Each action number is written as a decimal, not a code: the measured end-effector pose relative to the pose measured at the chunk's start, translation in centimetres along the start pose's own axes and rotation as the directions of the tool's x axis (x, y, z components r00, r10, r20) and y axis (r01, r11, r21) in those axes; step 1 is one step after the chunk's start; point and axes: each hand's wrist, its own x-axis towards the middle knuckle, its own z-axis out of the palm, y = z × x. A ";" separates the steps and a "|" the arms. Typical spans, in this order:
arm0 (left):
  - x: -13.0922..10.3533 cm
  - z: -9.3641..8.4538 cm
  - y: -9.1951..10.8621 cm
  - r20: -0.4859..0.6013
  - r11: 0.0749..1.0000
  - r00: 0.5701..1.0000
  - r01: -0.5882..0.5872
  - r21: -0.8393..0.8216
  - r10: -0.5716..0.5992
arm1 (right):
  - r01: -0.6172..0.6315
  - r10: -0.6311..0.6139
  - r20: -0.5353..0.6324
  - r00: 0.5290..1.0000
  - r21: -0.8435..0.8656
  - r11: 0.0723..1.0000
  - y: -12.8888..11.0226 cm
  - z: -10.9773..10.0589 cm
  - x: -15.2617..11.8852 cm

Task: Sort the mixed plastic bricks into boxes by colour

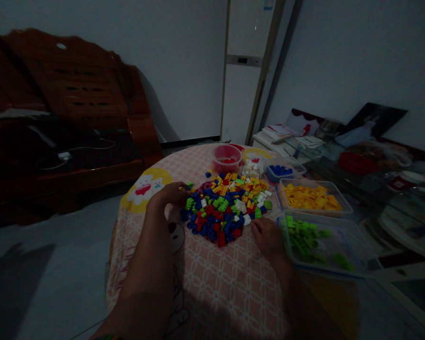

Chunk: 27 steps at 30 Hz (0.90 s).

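A pile of mixed toy bricks (217, 205) in red, blue, green, yellow and white lies on the cloth-covered round table (226, 283). At the pile's left edge is my left hand (172, 193), its fingertips beside green and blue bricks; the fingers are partly hidden and dim. My right hand (267, 236) rests at the lower right edge of the pile, fingers curled together near a white brick (247, 219). What its fingers may hold is too small to make out.
Right of the pile stand a clear box of yellow bricks (311, 197), a box of green bricks (304, 238) and a small box of blue bricks (280, 171). Behind are a pink tub (226, 158) and white bricks (252, 168). A cluttered glass table (326, 163) is at right.
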 end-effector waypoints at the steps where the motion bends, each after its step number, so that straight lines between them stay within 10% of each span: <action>1: 0.1 0.2 0.9 0.044 1.000 0.999 -0.003 0.015 0.002 | 0.001 -0.001 -0.003 1.000 0.000 1.000 0.0 0.0 0.0; 9: 0.1 1.3 7.2 0.093 0.966 0.963 -0.250 -0.066 0.255 | 0.012 -0.012 -0.025 1.000 0.011 1.000 0.1 0.2 -0.1; 19: 2.8 2.1 13.5 -0.095 0.946 0.942 -0.325 -0.018 0.322 | 0.021 -0.021 -0.024 0.999 -0.001 1.000 0.4 0.3 -0.1; 27: 3.7 4.8 13.3 -0.099 0.943 0.949 -0.309 -0.122 0.298 | 0.020 -0.020 -0.014 1.000 0.038 0.999 0.3 0.3 0.0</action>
